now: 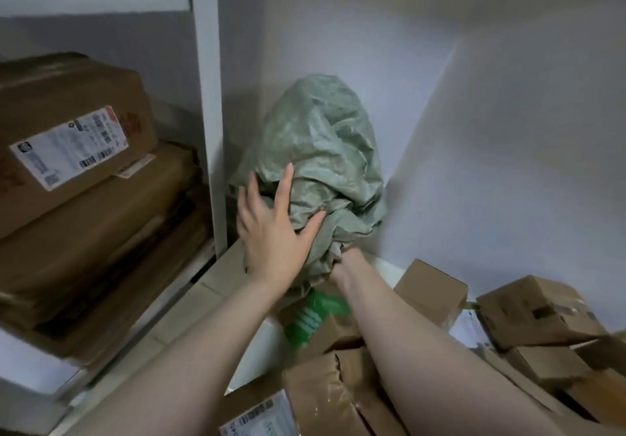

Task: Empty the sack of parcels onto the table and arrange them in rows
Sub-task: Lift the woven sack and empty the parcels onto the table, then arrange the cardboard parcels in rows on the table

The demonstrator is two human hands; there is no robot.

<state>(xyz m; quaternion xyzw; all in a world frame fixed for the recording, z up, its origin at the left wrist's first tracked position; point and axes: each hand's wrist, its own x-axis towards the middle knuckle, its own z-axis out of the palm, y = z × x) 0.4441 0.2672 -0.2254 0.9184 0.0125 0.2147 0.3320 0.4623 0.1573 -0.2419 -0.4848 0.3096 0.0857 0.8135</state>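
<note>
Nearest lens: taped brown parcel (325,398) w/ label, bottom centre, both forearms (189,361) crossing above it.

Left: cartons (67,124) stacked on shelf (40,378), top one labelled. White post (206,97) just beside them.

L hand (274,229): fingers straight & spread, palm flat on sack's lower left face, thumb pressed into a fold.

Sack (325,137): green woven, crumpled, upright in corner betw. post & wall (474,131), behind the parcels.

R hand (340,268): wrist runs into bunched cloth at sack's base. Fingers hidden in folds, so grip cannot be told.

Green-printed parcel (311,317) just below sack, betw. forearms.

Right: brown parcels (528,310) heaped loose on table (259,347), some tilted, not in rows.
</note>
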